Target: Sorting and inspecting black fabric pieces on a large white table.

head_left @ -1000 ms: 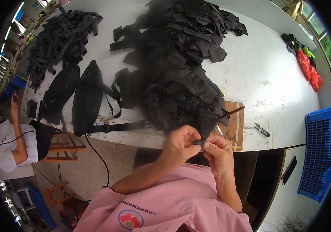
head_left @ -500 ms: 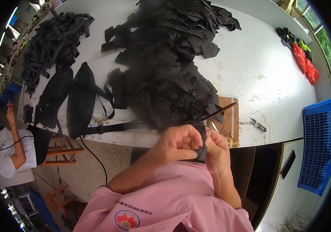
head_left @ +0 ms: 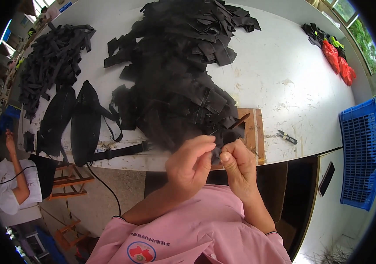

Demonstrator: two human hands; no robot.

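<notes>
Both my hands are together at the table's near edge, with a small black fabric piece [head_left: 216,155] between them. My left hand [head_left: 188,166] is closed, fingers curled and thumb pressed at the fabric's left side; its exact grip is partly hidden. My right hand [head_left: 242,170] pinches the other side of the fabric between thumb and bent forefinger. Just beyond my fingers, a thin brown pointed rod [head_left: 242,119] slants over a wooden board [head_left: 253,138]; its lower end disappears at the black fabric. A large heap of black fabric pieces [head_left: 174,83] spreads over the table beyond my hands.
Left on the white table [head_left: 280,66] lie a pile of narrow black strips [head_left: 54,61] and a black strapped pouch [head_left: 87,125]. Thread snips [head_left: 288,137] lie to the right. A blue crate [head_left: 360,154] and red bags [head_left: 338,64] are far right. Another person [head_left: 18,180] sits left.
My left hand has opened out from its tight curl and turned upward beside the fabric. My right hand's grip has shifted a little. The whole view has moved slightly.
</notes>
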